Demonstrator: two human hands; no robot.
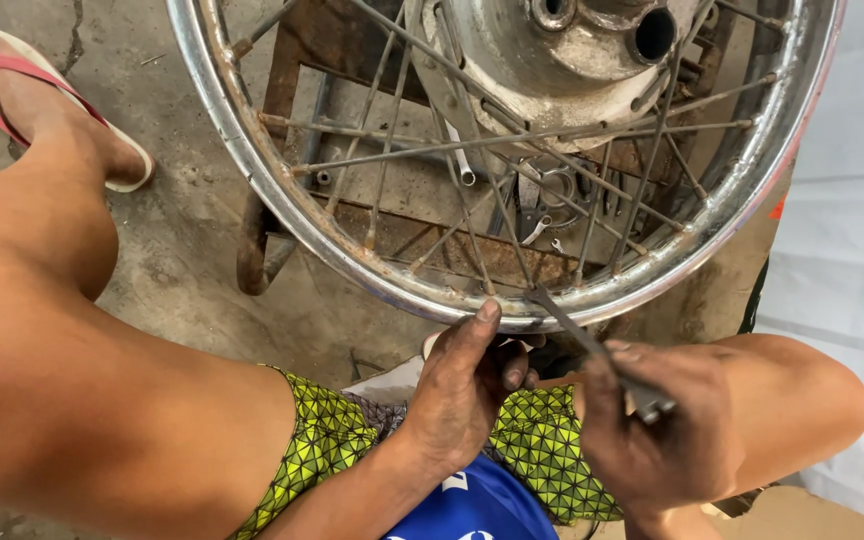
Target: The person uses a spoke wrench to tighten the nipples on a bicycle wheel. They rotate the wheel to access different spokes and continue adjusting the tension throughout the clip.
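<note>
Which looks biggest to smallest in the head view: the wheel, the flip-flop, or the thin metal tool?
1. Spoked wheel
2. Flip-flop
3. Thin metal tool, though it sits nearer the camera, so its rank against the flip-flop is unsure.

The left hand (pixel 457 390) presses a thumb against the rusty rim (pixel 352 262) of a spoked wheel. The right hand (pixel 652 425) holds a thin tool (pixel 592 348), its tip at the rim.

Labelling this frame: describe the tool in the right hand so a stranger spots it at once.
Find the big rusty spoked wheel filling the top. At its lowest rim point, beside the left hand's thumb, a thin flat grey metal tool slants down into the right hand. Unlike the spokes, it lies outside the rim.
</note>
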